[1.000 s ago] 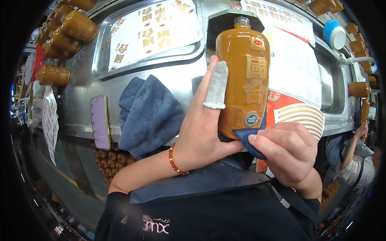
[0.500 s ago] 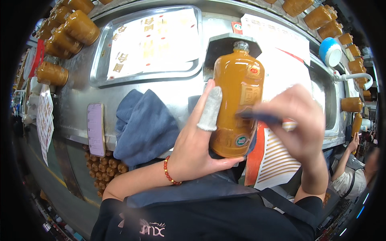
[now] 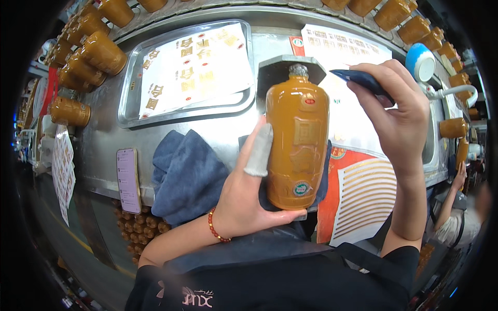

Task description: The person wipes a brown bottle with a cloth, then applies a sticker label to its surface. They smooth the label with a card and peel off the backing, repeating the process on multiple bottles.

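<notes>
A glossy amber-brown bottle (image 3: 298,122) lies with its neck pointing away from me, its neck at a grey angular metal holder (image 3: 270,72). It bears raised gold lettering, a small red emblem and a round green label. My left hand (image 3: 246,189) is wrapped round its left side and base, with a pale knitted finger cover (image 3: 259,151) on one finger. Off to the right, clear of the bottle, my right hand (image 3: 394,103) pinches a dark blue, smooth, pointed piece (image 3: 365,84); its exact kind cannot be made out.
Left of the bottle lie a bunched blue cloth (image 3: 187,171) and a phone (image 3: 128,179). A metal tray (image 3: 124,111) holds gold-printed sticker sheets. More sheets (image 3: 363,205) lie at right, near a blue-and-white container (image 3: 421,63). Amber bottles (image 3: 104,53) line the back; another person (image 3: 459,207) works far right.
My right hand has lifted the dark blue piece off the bottle's front and carried it away to the right. My left hand keeps its hold on the bottle. The whole view has shifted slightly.
</notes>
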The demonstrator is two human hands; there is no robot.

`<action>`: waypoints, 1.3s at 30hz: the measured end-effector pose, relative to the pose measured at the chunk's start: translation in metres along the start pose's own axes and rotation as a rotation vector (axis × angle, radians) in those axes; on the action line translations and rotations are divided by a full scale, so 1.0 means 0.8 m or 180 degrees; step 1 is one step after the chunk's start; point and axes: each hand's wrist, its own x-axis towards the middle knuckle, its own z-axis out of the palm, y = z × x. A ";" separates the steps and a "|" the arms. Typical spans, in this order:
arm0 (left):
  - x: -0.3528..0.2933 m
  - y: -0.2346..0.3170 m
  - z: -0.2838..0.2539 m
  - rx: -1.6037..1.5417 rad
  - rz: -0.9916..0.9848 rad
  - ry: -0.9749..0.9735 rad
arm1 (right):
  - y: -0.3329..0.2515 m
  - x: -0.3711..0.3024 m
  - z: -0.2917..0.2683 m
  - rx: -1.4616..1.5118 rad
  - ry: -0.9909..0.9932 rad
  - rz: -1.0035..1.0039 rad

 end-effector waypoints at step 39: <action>-0.003 -0.042 -0.022 -0.0133 -0.0290 -0.0893 | -0.039 -0.172 0.027 0.0921 -0.0010 0.2281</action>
